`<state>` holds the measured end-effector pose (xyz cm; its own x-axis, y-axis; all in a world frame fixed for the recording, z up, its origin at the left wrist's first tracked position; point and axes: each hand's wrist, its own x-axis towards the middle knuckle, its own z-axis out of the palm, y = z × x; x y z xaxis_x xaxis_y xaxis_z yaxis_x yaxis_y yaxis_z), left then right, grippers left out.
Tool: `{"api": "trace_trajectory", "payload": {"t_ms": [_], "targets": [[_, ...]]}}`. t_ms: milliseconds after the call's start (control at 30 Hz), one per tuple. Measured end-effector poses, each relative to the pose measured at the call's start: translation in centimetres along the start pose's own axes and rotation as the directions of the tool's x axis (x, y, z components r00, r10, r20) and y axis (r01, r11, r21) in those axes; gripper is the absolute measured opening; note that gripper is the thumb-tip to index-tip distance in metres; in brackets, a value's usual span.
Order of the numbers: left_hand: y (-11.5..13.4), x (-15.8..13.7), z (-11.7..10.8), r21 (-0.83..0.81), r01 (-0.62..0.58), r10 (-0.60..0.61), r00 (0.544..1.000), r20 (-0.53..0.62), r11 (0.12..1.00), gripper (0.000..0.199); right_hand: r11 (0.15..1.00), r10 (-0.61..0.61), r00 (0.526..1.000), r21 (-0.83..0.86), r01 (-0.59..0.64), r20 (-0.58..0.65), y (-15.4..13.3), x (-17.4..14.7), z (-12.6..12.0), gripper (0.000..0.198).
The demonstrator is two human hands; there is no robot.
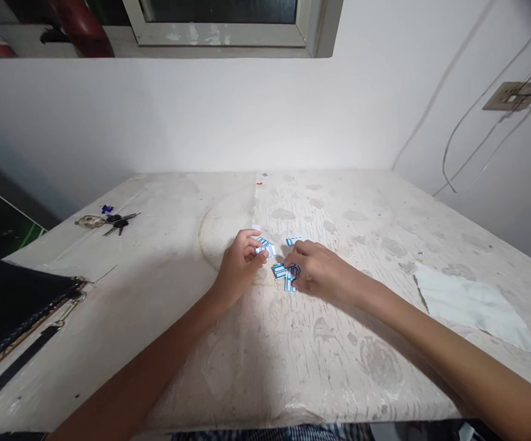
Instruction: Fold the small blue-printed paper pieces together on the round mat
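Note:
My left hand (240,260) is closed, thumb against fingers, on small white paper pieces with blue printed lines (267,249). To its right, my right hand (318,266) reaches down with bent, closed fingers on a similar blue-and-white paper piece (290,283); its fingertips are partly hidden by the hand. Between the hands another blue-lined piece (279,271) lies on the table. One more piece (294,241) shows just beyond my right knuckles. What is printed on them is too small to read.
The table (177,343) has a whitish, worn plastic cover. Keys (120,222) lie at the left, near a black bag (21,312) with a strap. A white cloth (474,306) rests on the right. Tiny scraps (264,174) lie by the wall; cables hang from a socket (515,96).

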<state>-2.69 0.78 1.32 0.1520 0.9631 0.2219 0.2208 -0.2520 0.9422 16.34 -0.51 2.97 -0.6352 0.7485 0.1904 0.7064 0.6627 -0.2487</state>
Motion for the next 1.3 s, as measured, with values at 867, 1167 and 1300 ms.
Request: {"api": "trace_trajectory", "payload": {"t_ms": [867,1167,1300], "targets": [[0.7,0.0,-0.3,0.073,0.044,-0.043,0.999,-0.012,0.996,0.033,0.47,0.601,0.798,0.827,-0.309,-0.043,1.1,0.9,2.2,0.02],[0.5,-0.5,0.2,-0.024,0.028,-0.021,0.968,0.252,0.999,0.045,0.591,0.339,0.937,0.795,-0.138,-0.089,-0.9,0.8,1.1,0.02],[0.8,0.4,-1.4,0.199,-0.089,0.051,0.981,0.186,0.976,0.04,0.529,0.424,0.905,0.822,-0.211,-0.04,0.0,0.9,0.3,0.016]]}}
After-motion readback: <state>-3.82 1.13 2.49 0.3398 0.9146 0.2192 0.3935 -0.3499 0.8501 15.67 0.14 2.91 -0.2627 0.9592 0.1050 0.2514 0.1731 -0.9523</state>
